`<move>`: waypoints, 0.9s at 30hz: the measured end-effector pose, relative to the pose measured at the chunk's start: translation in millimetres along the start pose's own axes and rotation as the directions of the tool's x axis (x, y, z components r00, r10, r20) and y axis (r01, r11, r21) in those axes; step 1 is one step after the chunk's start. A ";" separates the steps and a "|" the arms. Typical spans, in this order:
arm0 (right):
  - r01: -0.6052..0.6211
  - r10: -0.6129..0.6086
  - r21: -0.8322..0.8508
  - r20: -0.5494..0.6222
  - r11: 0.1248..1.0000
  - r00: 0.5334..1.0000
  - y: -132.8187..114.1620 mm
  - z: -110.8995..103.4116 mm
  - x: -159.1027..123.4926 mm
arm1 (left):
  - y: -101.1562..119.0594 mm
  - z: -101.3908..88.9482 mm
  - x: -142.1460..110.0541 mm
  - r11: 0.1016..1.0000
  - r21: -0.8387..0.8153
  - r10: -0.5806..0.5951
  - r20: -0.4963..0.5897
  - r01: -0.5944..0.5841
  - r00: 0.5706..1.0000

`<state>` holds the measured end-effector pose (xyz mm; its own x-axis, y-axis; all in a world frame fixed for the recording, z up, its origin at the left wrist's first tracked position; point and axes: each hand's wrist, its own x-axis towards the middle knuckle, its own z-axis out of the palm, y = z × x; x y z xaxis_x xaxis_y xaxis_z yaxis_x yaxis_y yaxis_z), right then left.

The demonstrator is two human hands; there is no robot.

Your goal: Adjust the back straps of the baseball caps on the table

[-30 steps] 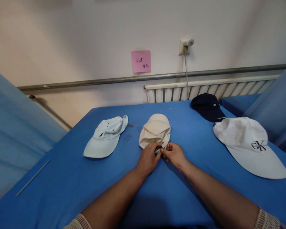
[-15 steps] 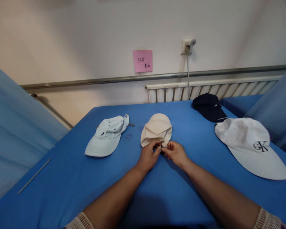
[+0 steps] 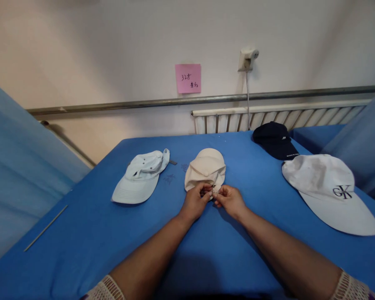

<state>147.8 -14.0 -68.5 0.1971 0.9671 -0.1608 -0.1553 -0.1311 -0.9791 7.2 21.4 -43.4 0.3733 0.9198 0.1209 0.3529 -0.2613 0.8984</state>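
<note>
A beige baseball cap (image 3: pixel 206 163) lies in the middle of the blue-covered table, its back strap end toward me. My left hand (image 3: pixel 196 200) pinches the strap at the near edge, thumb and forefinger together. Right beside it, my right hand (image 3: pixel 230 201) pinches the strap from the other side, the fingertips of both almost touching. The fingers partly cover the fastening, so its details cannot be made out. A pale mint cap (image 3: pixel 140 175) with a small dark logo rests to the left, its strap pointing back and right.
On the right lie a white cap with black letters (image 3: pixel 321 179) and, behind it, a navy cap (image 3: pixel 273 139). A thin stick (image 3: pixel 46 228) lies at the table's left. Blue curtains (image 3: pixel 28 166) hang at both sides; a metal rail (image 3: pixel 143 103) and radiator (image 3: pixel 268 114) run along the wall.
The fingers have shifted slightly at the beige cap's strap, and a pale bit now shows between the fingertips. The caps have stayed in place.
</note>
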 end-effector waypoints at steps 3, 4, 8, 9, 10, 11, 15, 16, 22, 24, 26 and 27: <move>-0.012 0.012 0.002 -0.006 1.000 1.000 -0.5 0.3 0.2 | 0.0 0.2 0.0 1.000 -0.003 0.006 0.002 -0.006 1.000; -0.015 0.015 0.005 -0.005 1.000 1.000 -0.8 0.4 0.2 | -0.4 0.4 0.0 1.000 -0.006 0.009 0.003 -0.009 1.000; -0.020 0.019 0.019 0.007 1.000 1.000 -2.7 0.3 -0.1 | -2.4 1.0 -0.3 1.000 0.002 0.030 0.002 -0.030 1.000; -0.019 0.019 0.020 0.012 1.000 1.000 -3.3 0.1 -0.2 | -2.8 1.0 -0.5 0.999 0.011 0.039 0.004 -0.039 0.999; -0.017 0.017 0.021 0.019 1.000 1.000 -3.8 -0.3 -0.4 | -3.1 0.9 -0.9 0.999 0.024 0.049 0.006 -0.049 0.999; -0.014 0.014 0.023 0.031 1.000 0.999 -4.3 -0.7 -0.5 | -3.1 0.6 -1.3 0.997 0.039 0.060 0.007 -0.060 0.998; 0.018 -0.021 0.024 0.114 1.000 0.993 -5.8 -3.1 -1.0 | -1.2 -2.1 -3.4 0.982 0.138 0.129 0.015 -0.130 0.992; 0.030 -0.032 0.020 0.135 0.999 0.990 -6.3 -3.3 -1.3 | -0.2 -3.0 -3.8 0.975 0.165 0.147 0.017 -0.148 0.989; -0.060 0.022 0.185 0.198 0.981 0.980 -17.4 -2.2 -7.8 | 9.2 -8.1 -4.6 0.950 0.243 0.202 -0.004 -0.195 0.979; -0.134 0.069 0.311 0.211 0.941 0.975 -23.8 -4.4 -9.9 | 12.5 -10.1 -5.3 0.944 0.242 0.231 0.004 -0.225 0.973; -0.182 0.098 0.406 0.218 0.896 0.971 -29.8 -8.4 -10.4 | 14.8 -12.2 -6.4 0.940 0.230 0.252 0.028 -0.251 0.967; -0.195 0.108 0.436 0.216 0.878 0.970 -32.2 -10.6 -10.1 | 15.5 -13.1 -7.0 0.940 0.222 0.257 0.038 -0.259 0.966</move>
<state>161.1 -21.8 -36.6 -0.0342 0.9714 -0.2350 -0.5973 -0.2084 -0.7745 -1.2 14.8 -24.8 0.4835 0.8102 0.3315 0.4257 -0.5485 0.7197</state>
